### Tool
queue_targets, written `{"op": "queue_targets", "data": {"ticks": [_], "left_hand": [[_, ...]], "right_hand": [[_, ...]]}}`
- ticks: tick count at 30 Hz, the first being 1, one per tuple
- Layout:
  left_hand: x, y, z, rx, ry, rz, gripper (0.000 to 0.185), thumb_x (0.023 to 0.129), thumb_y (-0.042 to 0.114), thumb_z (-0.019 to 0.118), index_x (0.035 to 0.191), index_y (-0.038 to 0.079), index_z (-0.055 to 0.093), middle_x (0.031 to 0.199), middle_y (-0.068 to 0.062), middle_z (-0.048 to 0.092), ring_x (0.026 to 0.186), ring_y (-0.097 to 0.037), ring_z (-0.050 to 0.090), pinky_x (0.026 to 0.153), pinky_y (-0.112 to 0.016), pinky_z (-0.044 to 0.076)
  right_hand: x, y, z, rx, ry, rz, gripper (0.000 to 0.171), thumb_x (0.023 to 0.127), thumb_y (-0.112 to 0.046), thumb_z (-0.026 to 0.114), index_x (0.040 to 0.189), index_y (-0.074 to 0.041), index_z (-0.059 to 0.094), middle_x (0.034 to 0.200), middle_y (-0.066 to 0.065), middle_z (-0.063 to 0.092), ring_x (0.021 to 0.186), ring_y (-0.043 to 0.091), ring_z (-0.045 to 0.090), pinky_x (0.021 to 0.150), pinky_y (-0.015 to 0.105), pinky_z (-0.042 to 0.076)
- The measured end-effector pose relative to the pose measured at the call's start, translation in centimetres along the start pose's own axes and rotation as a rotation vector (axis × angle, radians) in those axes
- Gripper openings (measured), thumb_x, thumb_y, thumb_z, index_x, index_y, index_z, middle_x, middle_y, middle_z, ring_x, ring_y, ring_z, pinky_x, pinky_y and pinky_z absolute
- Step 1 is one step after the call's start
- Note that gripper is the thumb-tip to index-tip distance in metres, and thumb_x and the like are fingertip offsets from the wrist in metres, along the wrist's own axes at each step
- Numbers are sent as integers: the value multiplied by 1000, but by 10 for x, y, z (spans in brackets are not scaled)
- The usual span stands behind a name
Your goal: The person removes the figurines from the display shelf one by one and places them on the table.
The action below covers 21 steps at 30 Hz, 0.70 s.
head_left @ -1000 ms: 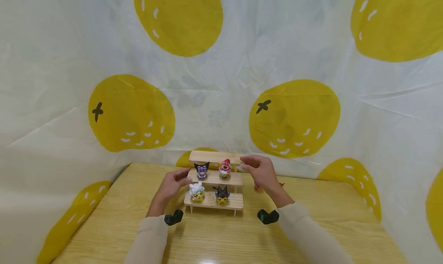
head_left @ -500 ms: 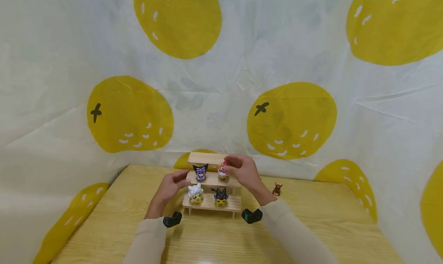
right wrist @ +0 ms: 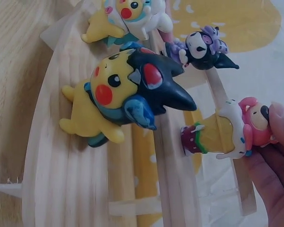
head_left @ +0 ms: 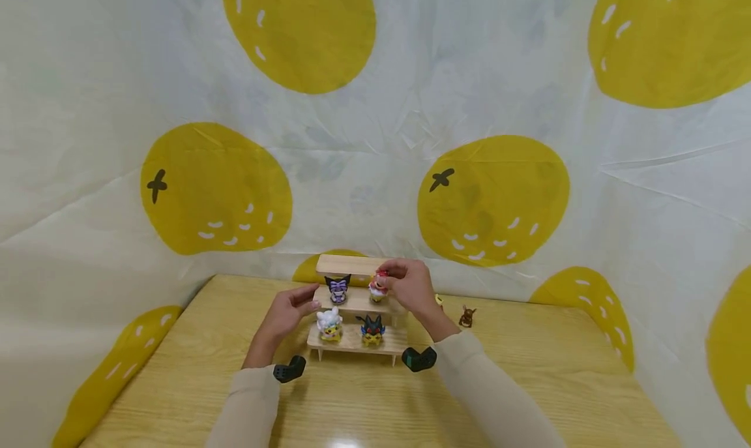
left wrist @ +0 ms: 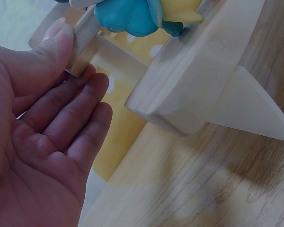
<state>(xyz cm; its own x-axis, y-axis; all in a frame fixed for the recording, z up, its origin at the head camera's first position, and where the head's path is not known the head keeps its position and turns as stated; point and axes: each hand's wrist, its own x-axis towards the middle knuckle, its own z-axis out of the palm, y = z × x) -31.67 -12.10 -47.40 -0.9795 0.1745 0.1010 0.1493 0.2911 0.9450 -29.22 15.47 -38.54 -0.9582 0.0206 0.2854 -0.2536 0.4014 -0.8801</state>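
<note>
A three-tier wooden display stand [head_left: 349,265] stands on the table in the head view. My left hand [head_left: 284,314] grips the left end of its middle tier, thumb on one side and fingers under the edge [left wrist: 80,52]. My right hand [head_left: 413,290] pinches the head of a pink bear figurine with an ice-cream cone body [right wrist: 227,130], at the right of the middle tier. Left on that tier is a purple-and-black figurine [head_left: 337,290]. On the bottom tier stand a white-hooded yellow figurine [head_left: 330,325] and a black-hooded yellow one [right wrist: 104,94].
To the right of the stand, a small brown figurine [head_left: 467,316] stands on the wooden table [head_left: 516,370]. A yellow thing [head_left: 439,300] shows partly behind my right wrist. A cloth with yellow fruit prints [head_left: 364,194] hangs behind the table.
My right hand has moved left from the stand's right end to the pink bear figurine and now pinches it. The left hand stays at the middle tier.
</note>
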Motion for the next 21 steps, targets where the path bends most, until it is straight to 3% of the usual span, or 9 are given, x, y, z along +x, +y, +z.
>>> {"op": "queue_targets", "data": {"ticks": [3,11,14,17,21], "left_hand": [[1,0,-1,5,-7,3,48,102,11,67,148,-1,57,149,-26,58,132,-39,63,109,-48,56],[3,3,-8,12,-18,-1,50,103,12,66,150,1,55,151,-25,56,138,-40,58,113,-50,52],[4,4,-10,12,-6,13,50,102,11,66,149,0,55,149,-26,57,135,-41,60,112,-51,52],[4,3,-8,16,-11,15,49,102,10,67,148,-1,56,148,-27,58,134,-41,61,110,-50,54],[0,3,-4,9,-29,17,50,102,12,68,148,-1,56,149,-27,57,137,-42,58,110,-49,54]], "right_hand": [[0,-2,-5,10,-7,7,9,89,-2,80,98,-6,81,95,14,82,83,19,76,66,27,59],[-3,-3,-29,45,-17,10,12,91,1,77,103,-2,80,100,19,81,85,21,78,80,46,66],[-3,-1,-41,42,-29,-6,12,92,1,76,103,0,80,99,19,81,84,19,78,81,43,65],[-8,3,-54,30,-40,4,11,93,1,75,103,1,79,99,19,81,82,16,77,77,32,64],[-16,9,-71,14,-44,26,11,93,3,73,103,3,78,101,21,80,79,15,75,64,22,56]]}}
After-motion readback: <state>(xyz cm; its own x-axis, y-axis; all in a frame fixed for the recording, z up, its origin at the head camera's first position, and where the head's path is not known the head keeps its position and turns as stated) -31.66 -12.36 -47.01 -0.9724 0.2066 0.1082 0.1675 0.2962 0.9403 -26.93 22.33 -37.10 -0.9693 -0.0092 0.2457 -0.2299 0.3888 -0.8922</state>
